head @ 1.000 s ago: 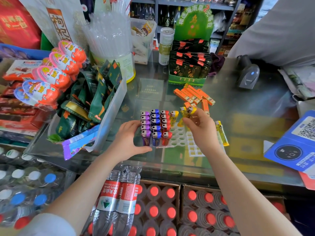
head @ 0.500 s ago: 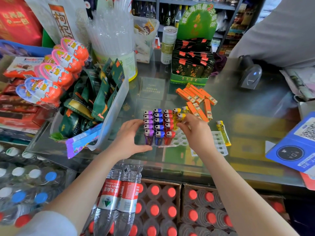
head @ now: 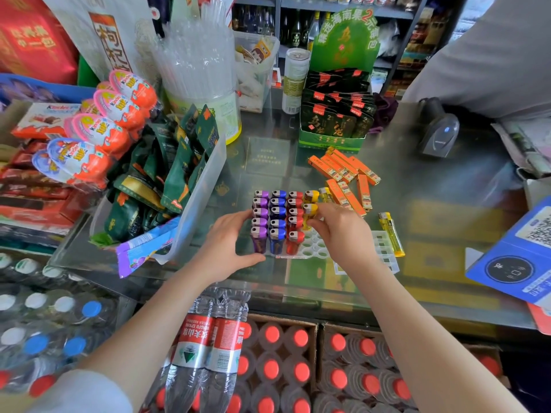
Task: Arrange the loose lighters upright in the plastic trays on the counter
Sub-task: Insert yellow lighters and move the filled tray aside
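Note:
A white plastic tray (head: 313, 248) on the glass counter holds upright lighters in purple (head: 260, 216), blue (head: 278, 214) and red (head: 295, 217) rows. A yellow lighter (head: 311, 196) stands at the back of the fourth row. My right hand (head: 343, 234) pinches a second yellow lighter (head: 308, 214) upright over that row. My left hand (head: 231, 242) holds the tray's left side, with its thumb at the front edge. A loose yellow lighter (head: 391, 234) lies flat to the right. A second tray (head: 384, 259) is partly hidden by my right wrist.
Orange slim boxes (head: 346, 174) lie behind the tray. A clear bin of green snack packets (head: 167, 180) stands to the left, a green display box (head: 337, 114) at the back, a barcode scanner (head: 439, 132) at the right, and a blue payment stand (head: 521, 251) at the far right.
My right hand has brought a yellow lighter from above the tray's right side down to the fourth row, behind the first yellow one's spot. My left hand stays on the tray.

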A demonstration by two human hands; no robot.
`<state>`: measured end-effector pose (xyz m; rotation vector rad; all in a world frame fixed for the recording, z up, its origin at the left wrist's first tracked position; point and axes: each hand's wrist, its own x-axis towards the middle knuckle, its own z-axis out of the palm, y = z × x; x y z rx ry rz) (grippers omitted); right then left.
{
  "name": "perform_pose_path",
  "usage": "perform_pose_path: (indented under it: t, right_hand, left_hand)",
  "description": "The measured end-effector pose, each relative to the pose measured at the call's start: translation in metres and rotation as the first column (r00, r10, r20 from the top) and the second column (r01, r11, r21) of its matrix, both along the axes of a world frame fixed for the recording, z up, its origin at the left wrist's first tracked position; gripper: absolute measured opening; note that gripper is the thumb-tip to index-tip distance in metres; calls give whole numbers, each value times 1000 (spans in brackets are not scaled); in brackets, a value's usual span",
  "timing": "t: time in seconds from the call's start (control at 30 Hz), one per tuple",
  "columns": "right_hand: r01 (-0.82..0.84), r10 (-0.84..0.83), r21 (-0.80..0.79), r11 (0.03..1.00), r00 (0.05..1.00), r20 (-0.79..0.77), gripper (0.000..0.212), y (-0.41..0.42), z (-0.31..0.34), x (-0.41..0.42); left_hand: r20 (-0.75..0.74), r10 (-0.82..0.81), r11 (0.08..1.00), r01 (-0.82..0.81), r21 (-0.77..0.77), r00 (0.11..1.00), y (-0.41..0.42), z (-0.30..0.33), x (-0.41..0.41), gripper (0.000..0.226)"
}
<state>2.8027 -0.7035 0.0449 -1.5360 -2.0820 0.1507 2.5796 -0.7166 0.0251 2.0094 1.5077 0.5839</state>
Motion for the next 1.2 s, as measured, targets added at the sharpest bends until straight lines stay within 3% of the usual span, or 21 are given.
perform_pose_path:
  t: [0.17, 0.23, 0.43, 0.6, 0.9, 0.97, 1.03, 1.2]
  right_hand:
    - [44, -90, -234, 971, 977, -193, 15, 1, 0, 1]
    - [40, -78, -260, 965, 987, -137, 16, 1, -5, 6]
    - [206, -206, -92, 974, 978, -1, 17, 10, -12, 12]
    - [344, -324, -235, 909, 938, 119, 21, 28, -11, 6]
    - [321, -292, -453, 832, 947, 134, 24, 42, -2, -2]
    - [294, -307, -497, 816, 950, 58, 25, 42, 1, 0]
    - [237, -329, -482, 844, 937, -115, 26, 37, 4, 2]
    - [85, -299, -393, 915, 798, -524, 12, 14, 11, 3]
  left_hand:
    - [18, -22, 1000, 23, -18, 1000, 1, 5, 2, 83]
    - [52, -33, 998, 35, -47, 998, 2, 8, 5, 84]
    - [91, -30, 997, 37, -74, 995, 4, 9, 5, 84]
    - [76, -34, 998, 38, -53, 997, 1, 11, 5, 85]
    - [48, 10, 999, -8, -34, 999, -7, 13, -3, 90]
    - [49, 13, 999, -11, -34, 999, -9, 15, -4, 90]
    - [53, 15, 999, -13, -30, 998, -11, 17, -4, 89]
    - [73, 11, 999, -8, -46, 997, -13, 16, -4, 89]
